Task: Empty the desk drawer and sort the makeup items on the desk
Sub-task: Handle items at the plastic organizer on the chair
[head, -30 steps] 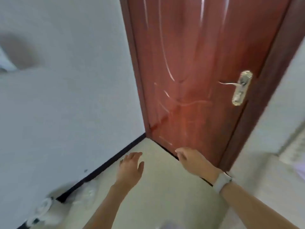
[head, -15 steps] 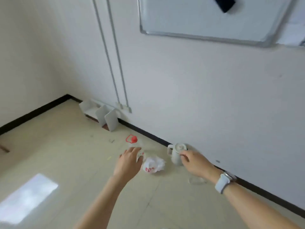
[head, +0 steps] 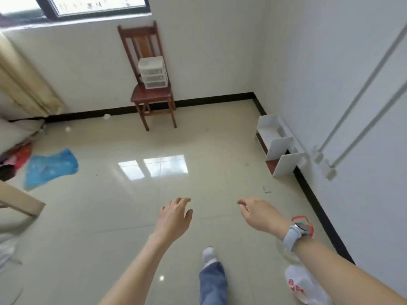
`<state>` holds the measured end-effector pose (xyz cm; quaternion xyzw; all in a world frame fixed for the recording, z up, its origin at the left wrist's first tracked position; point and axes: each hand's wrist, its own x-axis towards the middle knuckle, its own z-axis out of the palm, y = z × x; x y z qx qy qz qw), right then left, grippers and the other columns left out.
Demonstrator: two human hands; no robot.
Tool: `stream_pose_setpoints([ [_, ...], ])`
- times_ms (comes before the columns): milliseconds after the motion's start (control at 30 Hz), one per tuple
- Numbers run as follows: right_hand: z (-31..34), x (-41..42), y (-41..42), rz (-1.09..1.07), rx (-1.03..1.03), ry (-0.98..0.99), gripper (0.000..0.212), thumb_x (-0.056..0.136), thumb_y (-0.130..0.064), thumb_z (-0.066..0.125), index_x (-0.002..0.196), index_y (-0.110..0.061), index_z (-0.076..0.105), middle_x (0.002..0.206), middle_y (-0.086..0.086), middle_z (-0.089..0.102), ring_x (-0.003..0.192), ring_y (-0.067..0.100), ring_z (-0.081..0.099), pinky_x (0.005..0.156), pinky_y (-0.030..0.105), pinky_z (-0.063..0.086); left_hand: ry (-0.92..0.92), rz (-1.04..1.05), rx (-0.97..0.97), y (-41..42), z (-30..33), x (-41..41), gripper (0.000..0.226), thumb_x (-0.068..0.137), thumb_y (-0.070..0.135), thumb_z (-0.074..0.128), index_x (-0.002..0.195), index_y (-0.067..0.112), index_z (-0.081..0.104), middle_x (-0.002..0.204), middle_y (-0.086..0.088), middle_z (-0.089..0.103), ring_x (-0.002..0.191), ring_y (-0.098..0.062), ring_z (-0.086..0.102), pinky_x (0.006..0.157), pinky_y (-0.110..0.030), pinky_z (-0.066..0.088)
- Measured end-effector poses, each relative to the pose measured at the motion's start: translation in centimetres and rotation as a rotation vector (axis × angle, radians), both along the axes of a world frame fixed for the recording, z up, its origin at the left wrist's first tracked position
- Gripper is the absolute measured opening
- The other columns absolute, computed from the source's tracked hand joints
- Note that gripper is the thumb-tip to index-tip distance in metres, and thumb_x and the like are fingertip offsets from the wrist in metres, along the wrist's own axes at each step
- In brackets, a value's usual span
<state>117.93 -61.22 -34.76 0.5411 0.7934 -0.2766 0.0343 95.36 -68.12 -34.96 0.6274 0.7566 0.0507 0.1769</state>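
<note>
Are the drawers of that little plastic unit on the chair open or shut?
Shut, as far as it shows: the drawer unit stands upright on the chair seat, its three fronts flush, none pulled out. Contents cannot be told.

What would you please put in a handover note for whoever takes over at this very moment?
Left hand: open, holds nothing.
Right hand: open, holds nothing.
Drawer unit: stands on the chair by the far wall, drawers shut.
Desk: only a corner shows at the left edge; no makeup items in view.
Done: nothing that shows.
Left: reach the drawers, empty them, sort the items on the desk.
</note>
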Motion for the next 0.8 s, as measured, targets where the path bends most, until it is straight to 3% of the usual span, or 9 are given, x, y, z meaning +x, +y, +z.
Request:
stream_pose_setpoints([
  [333,2.9,-14.1,28.9,0.159,0.152,-0.119,0.037,0.097,-0.026,0.031,0.128,-0.017,0.049,0.131,0.005,0.053,0.123,0.024,0.046,0.099,0.035,0.036,0.073,-0.008,0.08,29.1,3.0,-12.1,0.042,0.097,0.034,0.035,0.138,0.023,0.035,0.14,0.004,0.04,0.127,-0.018,0.036,0.098,-0.03,0.03],
  [800,1.0,-30.1,67.5,0.194,0.11,-0.121,0.035,0.097,-0.025,0.031,0.124,-0.016,0.051,0.129,0.008,0.054,0.121,0.027,0.047,0.099,0.037,0.037,0.024,0.056,-0.022,67.0,1.7,-27.6,0.042,0.096,0.031,0.038,0.136,0.019,0.039,0.137,-0.002,0.043,0.124,-0.023,0.039,0.097,-0.035,0.033],
])
